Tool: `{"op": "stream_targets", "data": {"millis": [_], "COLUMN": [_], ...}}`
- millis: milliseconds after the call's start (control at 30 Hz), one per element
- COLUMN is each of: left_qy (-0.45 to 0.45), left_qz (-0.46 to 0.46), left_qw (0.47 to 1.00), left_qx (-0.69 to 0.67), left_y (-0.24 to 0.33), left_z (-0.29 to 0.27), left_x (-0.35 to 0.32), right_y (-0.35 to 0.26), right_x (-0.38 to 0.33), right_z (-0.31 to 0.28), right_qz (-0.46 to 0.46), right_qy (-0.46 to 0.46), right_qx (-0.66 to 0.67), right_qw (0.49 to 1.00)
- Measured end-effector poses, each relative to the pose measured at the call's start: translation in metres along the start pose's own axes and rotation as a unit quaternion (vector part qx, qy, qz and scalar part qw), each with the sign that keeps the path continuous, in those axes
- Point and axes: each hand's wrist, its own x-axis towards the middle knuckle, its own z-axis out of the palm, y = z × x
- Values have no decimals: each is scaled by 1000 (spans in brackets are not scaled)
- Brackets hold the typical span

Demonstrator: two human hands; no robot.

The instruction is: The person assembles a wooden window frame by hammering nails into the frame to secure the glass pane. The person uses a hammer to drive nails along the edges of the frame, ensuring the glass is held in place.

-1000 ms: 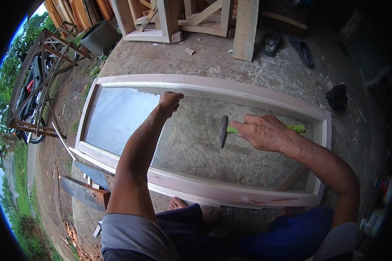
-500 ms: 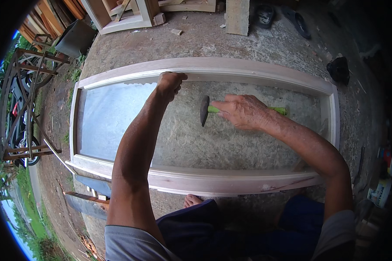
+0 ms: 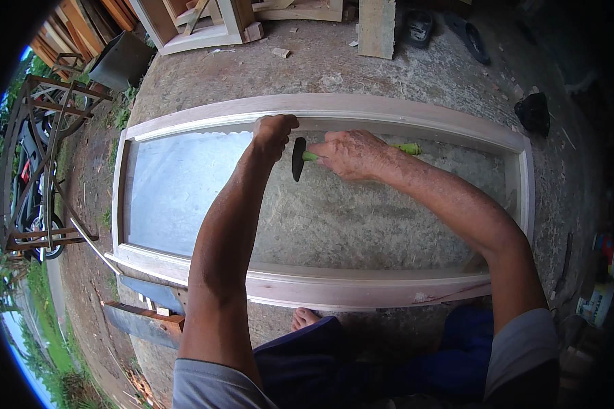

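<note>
– What does your right hand (image 3: 355, 155) have?

– You grip a hammer (image 3: 298, 159) in it, fingers wrapped around the green handle. The dark head points left and sits just right of your left hand (image 3: 274, 135).

– And that left hand of yours?

– Its fingers are curled closed at the far rail of the pale wooden frame (image 3: 389, 290). I cannot tell whether you pinch anything small there, because the fingers hide it.

– How does the frame lie before you?

– Flat on the concrete floor (image 3: 320, 68), its long sides running left to right. Inside it, a clear pane (image 3: 184, 177) shows a bright, pale reflection on the left, while the floor shows through farther right.

– What else is around you?

– Your bare foot (image 3: 305, 318) shows just beside the near rail. On the far side, a plank (image 3: 376, 28) is left of some sandals (image 3: 417, 28), a black bag (image 3: 532, 114) sits near the frame's far right corner, and a motorcycle (image 3: 28, 160) is well off to the left
</note>
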Motion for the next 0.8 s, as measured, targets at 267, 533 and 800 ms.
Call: {"op": "stream_targets", "data": {"millis": [267, 533, 800], "left_qy": [4, 14, 10], "left_qz": [-18, 11, 0], "left_qw": [1000, 1000, 1000], "left_qx": [-7, -5, -18], "left_y": [8, 6, 0], "left_z": [-7, -2, -5], "left_x": [1, 14, 15], "right_y": [8, 19, 19], "right_x": [24, 38, 28], "right_z": [-8, -3, -11], "right_qz": [-8, -20, -40], "right_qy": [16, 35, 24], "right_qx": [-35, -66, -61], "right_qw": [999, 997, 997]}}
